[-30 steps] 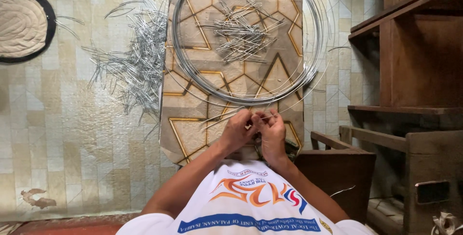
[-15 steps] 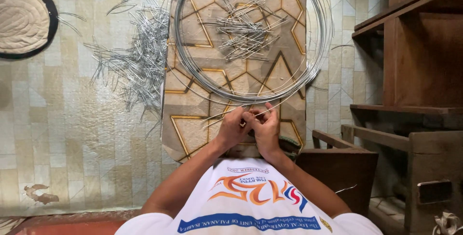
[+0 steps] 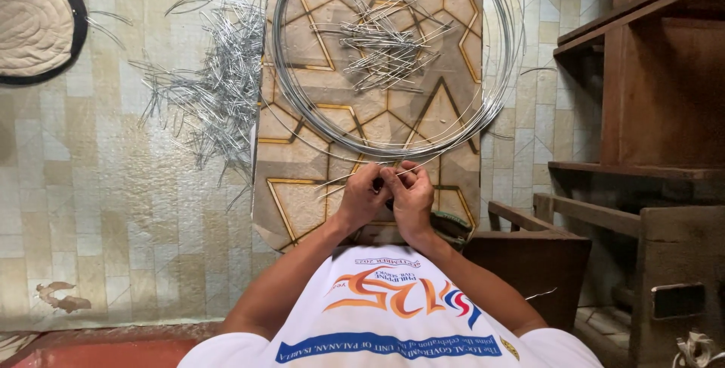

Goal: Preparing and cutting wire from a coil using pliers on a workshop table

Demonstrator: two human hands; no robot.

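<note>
Close together, left hand (image 3: 361, 199) and right hand (image 3: 411, 200) pinching a thin wire (image 3: 343, 180) just below the wire coil's (image 3: 393, 145) near edge, patterned board (image 3: 302, 202) lying underneath (bare tiles (image 3: 113, 209) opening leftward), cut pieces (image 3: 219, 96) heaping beyond.

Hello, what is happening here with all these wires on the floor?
A person works a thin wire with both hands close together. The left hand and right hand pinch it just below a large wire coil lying on a patterned mat. A pile of cut wire pieces lies inside the coil, and a bigger loose pile lies on the tiled floor beside the mat.
</note>
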